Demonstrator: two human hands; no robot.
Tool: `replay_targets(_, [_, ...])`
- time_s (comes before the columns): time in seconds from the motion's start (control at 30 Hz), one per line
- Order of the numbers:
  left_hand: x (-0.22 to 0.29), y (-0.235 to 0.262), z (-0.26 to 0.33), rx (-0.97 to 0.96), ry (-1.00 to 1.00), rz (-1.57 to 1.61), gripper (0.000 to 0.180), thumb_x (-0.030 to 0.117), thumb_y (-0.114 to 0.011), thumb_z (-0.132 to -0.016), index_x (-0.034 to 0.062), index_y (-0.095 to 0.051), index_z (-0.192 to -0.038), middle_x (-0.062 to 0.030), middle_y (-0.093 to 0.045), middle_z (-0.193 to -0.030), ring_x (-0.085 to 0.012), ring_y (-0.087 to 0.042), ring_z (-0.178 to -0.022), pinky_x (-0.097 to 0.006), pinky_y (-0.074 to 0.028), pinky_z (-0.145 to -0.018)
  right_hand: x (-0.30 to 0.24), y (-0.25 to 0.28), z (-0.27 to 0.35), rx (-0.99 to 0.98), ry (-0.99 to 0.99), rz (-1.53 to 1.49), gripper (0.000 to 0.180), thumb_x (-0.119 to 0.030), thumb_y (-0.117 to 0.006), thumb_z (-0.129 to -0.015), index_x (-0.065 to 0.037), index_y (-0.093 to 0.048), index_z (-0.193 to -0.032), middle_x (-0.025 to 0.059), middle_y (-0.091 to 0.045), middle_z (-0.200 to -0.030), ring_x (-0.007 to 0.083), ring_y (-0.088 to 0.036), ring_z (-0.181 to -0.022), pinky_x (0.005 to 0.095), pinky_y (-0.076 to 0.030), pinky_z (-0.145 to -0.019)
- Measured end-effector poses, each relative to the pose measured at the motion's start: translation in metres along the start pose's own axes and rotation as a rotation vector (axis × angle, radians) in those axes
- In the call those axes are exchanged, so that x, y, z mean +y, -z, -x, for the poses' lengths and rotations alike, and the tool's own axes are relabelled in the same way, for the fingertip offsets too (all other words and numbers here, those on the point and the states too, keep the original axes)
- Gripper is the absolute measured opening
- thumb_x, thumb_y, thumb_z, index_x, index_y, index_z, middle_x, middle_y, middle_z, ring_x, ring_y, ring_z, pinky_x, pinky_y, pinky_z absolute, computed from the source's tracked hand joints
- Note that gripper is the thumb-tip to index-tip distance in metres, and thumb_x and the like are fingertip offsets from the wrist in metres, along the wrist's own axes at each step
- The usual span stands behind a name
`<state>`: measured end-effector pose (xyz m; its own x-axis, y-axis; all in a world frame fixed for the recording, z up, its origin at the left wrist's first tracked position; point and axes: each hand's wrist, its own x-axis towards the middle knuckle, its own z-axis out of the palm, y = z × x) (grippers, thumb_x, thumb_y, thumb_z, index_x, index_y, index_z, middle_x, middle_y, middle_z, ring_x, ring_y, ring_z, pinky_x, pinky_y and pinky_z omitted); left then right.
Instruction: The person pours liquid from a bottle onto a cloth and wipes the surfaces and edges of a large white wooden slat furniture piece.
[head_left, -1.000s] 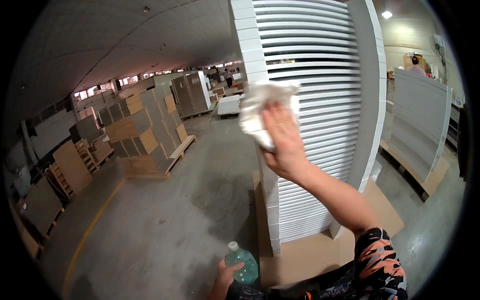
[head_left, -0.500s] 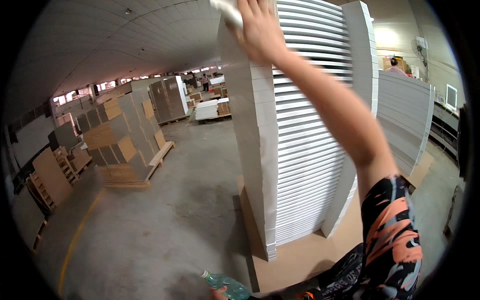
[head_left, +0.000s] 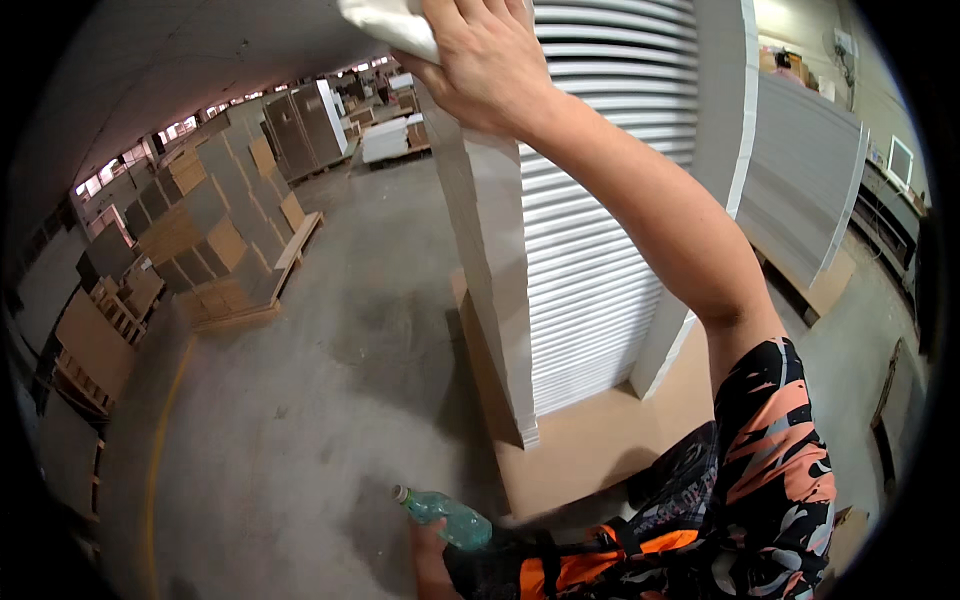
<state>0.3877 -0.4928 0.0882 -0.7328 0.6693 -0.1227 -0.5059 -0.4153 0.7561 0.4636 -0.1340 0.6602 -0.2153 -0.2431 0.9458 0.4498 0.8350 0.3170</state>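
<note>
Fingers extended, the right hand [head_left: 485, 62] holds a white cloth [head_left: 392, 22] high by the left edge of the white slatted stack [head_left: 590, 310]. The left hand [head_left: 431, 542] curls round a green plastic bottle [head_left: 458, 520], supporting it tilted.

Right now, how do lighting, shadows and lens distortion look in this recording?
In the head view, the grey ceiling is dim, the cream wall brighter; in the head view, soft shadow darkens the grey concrete floor left of the tall stack of white panels; in the head view, the yellow floor line bows and black fills the corners.
</note>
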Motion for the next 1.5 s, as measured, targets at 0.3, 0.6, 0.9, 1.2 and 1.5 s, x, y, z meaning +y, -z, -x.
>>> replay_targets(0.3, [-0.006, 0.021, -0.010, -0.156, 0.018, 0.087, 0.044, 0.008, -0.073, -0.080, 0.0062, -0.057, -0.121, -0.0102, -0.063, -0.115, -0.0298, -0.060, -0.108, -0.048, -0.048, -0.100, -0.120, -0.001, 0.366, -0.477, -0.110, -0.204, 0.052, -0.019, -0.057, -0.075, 0.006, -0.060, -0.121, 0.0280, -0.056, -0.122, 0.0463, -0.050, -0.121, 0.0629, -0.031, -0.108])
replay_targets(0.6, [0.015, 0.015, 0.012, -0.039, 0.089, 0.098, 0.052, -0.008, -0.072, -0.064, 0.0005, -0.058, -0.114, -0.0120, -0.066, -0.103, -0.0372, -0.066, -0.097, -0.064, -0.053, -0.090, -0.041, 0.007, 0.089, -0.539, -0.307, -0.311, 0.050, -0.029, -0.074, -0.072, 0.000, -0.057, -0.109, 0.0155, -0.062, -0.093, 0.0324, -0.061, -0.088, 0.0458, -0.044, -0.083])
replay_targets(0.9, [0.026, -0.010, 0.003, -0.162, 0.138, 0.121, 0.048, 0.004, -0.085, -0.066, 0.0093, -0.064, -0.109, -0.0120, -0.069, -0.099, -0.0371, -0.068, -0.092, -0.062, -0.055, -0.086, -0.141, -0.014, 0.384, -0.488, -0.123, -0.140, 0.039, -0.015, -0.053, -0.080, 0.004, -0.063, -0.113, 0.0281, -0.057, -0.117, 0.0460, -0.054, -0.111, 0.0622, -0.037, -0.103])
replay_targets(1.2, [0.008, 0.014, 0.019, 0.059, 0.134, 0.118, 0.056, -0.005, -0.074, -0.068, 0.0032, -0.057, -0.120, -0.0178, -0.064, -0.112, -0.0425, -0.063, -0.104, -0.062, -0.051, -0.092, -0.077, -0.017, 0.245, -0.294, 0.007, -0.069, 0.052, -0.028, -0.064, -0.078, -0.005, -0.058, -0.125, 0.0191, -0.054, -0.121, 0.0378, -0.049, -0.109, 0.0587, -0.033, -0.098])
replay_targets(1.5, [0.006, 0.011, 0.009, -0.102, 0.093, 0.194, 0.064, -0.005, -0.083, -0.064, 0.0067, -0.059, -0.123, -0.0102, -0.067, -0.114, -0.0385, -0.065, -0.105, -0.068, -0.050, -0.093, -0.120, -0.020, 0.371, -0.441, 0.091, -0.093, 0.039, -0.021, -0.053, -0.087, -0.006, -0.064, -0.121, 0.0177, -0.058, -0.119, 0.0354, -0.052, -0.101, 0.0589, -0.038, -0.094])
